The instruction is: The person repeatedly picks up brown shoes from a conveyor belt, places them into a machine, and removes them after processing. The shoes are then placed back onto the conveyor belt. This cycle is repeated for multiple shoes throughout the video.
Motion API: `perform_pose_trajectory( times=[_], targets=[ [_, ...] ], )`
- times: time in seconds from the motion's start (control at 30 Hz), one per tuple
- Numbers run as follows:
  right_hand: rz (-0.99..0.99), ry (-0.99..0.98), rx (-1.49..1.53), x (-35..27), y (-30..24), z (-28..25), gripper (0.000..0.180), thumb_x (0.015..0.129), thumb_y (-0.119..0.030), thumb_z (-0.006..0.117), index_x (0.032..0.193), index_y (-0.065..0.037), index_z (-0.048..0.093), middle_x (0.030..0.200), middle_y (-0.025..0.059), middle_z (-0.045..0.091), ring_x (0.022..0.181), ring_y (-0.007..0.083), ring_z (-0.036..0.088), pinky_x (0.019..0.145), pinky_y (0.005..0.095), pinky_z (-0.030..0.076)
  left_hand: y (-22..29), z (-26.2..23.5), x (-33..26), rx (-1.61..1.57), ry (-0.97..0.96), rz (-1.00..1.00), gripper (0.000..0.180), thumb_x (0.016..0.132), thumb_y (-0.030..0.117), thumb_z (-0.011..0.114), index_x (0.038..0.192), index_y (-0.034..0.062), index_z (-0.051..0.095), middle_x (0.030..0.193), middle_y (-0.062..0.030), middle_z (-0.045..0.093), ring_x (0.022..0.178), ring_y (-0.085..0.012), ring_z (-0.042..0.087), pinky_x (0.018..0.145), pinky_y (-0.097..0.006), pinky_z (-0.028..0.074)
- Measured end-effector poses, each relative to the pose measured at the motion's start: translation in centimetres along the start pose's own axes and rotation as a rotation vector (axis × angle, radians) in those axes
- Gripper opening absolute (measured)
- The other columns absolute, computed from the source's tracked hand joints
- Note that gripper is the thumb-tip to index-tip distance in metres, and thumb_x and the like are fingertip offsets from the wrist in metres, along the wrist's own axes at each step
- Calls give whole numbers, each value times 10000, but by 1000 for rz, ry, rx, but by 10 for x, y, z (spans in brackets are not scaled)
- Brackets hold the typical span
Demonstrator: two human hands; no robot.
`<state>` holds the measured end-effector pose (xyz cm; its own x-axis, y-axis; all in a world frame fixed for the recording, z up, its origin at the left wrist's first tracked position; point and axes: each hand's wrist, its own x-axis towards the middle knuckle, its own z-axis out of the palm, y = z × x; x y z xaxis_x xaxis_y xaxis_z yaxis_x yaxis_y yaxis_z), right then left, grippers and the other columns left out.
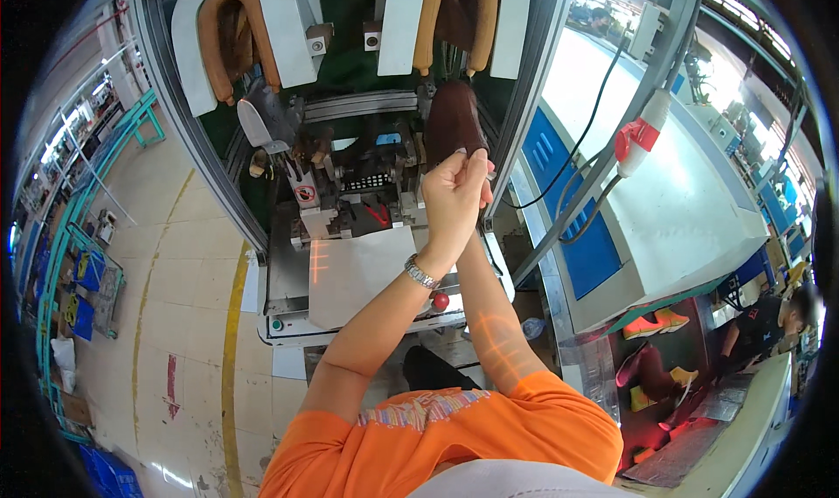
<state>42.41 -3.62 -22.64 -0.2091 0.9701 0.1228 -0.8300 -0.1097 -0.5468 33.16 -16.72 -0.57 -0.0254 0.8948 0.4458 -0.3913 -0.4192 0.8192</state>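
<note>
A dark brown shoe upper (pixel 454 118), rounded at its far end, sits at the right station of a machine. At its near edge, my left hand (pixel 447 199), with a metal watch on the wrist, is closed with fingers pinched on the upper. Close beside it, my right hand (pixel 485 183) is also closed at that edge, partly covered by the left. Just above the upper stands a white U-shaped clamp (pixel 398 26) with a tan pad (pixel 428 26). At the left station, a grey-white shoe form (pixel 255 126) sits below a matching tan pad (pixel 210 34).
A white sheet (pixel 350 275) with orange light lines lies on the machine's front table, near a red knob (pixel 440 301). Red-handled pliers (pixel 377 214) lie behind it. Right of the frame post hangs a red-and-white plug (pixel 638 139). A co-worker (pixel 756 332) is at the far right.
</note>
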Motion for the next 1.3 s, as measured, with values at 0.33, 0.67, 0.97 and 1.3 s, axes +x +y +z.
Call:
perform_pose_trajectory(
  times=[0.33,0.67,0.97,1.3],
  targets=[
    [-17,5,-57,9,-5,-2,372,892,-255,297,641,-77,506,483,43,508,460,118,508,462,234,443,-12,-14,-14,56,-68,45,271,874,238,540,726,22,612,466,16,483,416,-19,421,395,-177,291],
    [-653,791,-1302,-87,-26,-56,289,733,-140,638,1006,-53,597,963,91,615,885,224,581,793,315,440,-46,-97,-78,444,-234,-100,229,883,174,508,774,7,622,513,13,517,470,-28,470,421,-175,343],
    [74,1101,-1523,-182,14,-161,788,566,-175,724,1265,-111,366,1176,190,451,1106,341,432,967,382,311,-91,-149,-135,304,-162,-413,252,891,190,491,768,8,613,523,13,501,469,-28,441,438,-176,339],
    [78,1398,-1470,-181,13,-120,713,631,-141,643,1273,-85,337,1266,189,387,1189,337,348,979,408,295,-90,-152,-159,282,-237,-469,266,895,190,474,773,-10,600,544,-5,517,485,-39,452,452,-188,349]
  ],
)
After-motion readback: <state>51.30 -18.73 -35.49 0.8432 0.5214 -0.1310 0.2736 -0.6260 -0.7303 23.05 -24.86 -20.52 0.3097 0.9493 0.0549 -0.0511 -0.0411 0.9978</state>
